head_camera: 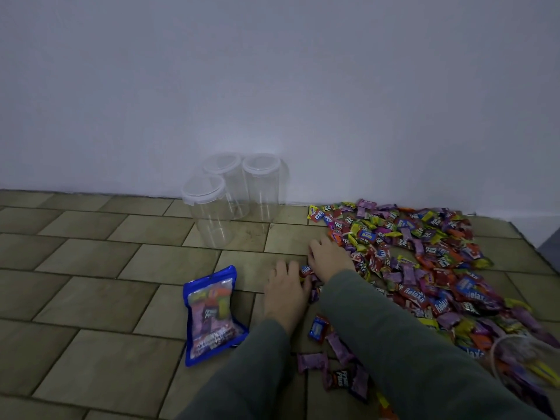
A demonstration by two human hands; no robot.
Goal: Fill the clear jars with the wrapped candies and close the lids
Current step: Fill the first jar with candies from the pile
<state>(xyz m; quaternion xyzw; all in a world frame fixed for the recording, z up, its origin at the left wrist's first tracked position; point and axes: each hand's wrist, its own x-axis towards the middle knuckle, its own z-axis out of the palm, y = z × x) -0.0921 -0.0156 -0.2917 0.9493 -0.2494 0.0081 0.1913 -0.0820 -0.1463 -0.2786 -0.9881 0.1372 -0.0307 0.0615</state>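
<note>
A pale, bare wall [272, 86] meets a floor of tan tiles [91, 283] laid like brickwork, in dim light. Spread across the right side of the floor is a broad heap of wrapped candies [424, 262], purple, red, yellow and blue, running from the wall down toward the near right corner. Against the wall, left of the heap, three clear jars [233, 201] stand upright in a tight cluster, touching or nearly so, each with its lid on and nothing inside. Nearer and to the left lies a blue-edged pouch [212, 316] with a clear window, flat on the tiles, packed with more candies. A few loose candies lie on the floor between the two grey sleeves.

Both hands are palm-down at the near left edge of the heap. The left hand [285, 292] rests flat with fingers spread, gripping nothing. The right hand [328, 259], just beside it, lies loosely curved over the candies; whether it holds any I cannot tell.
</note>
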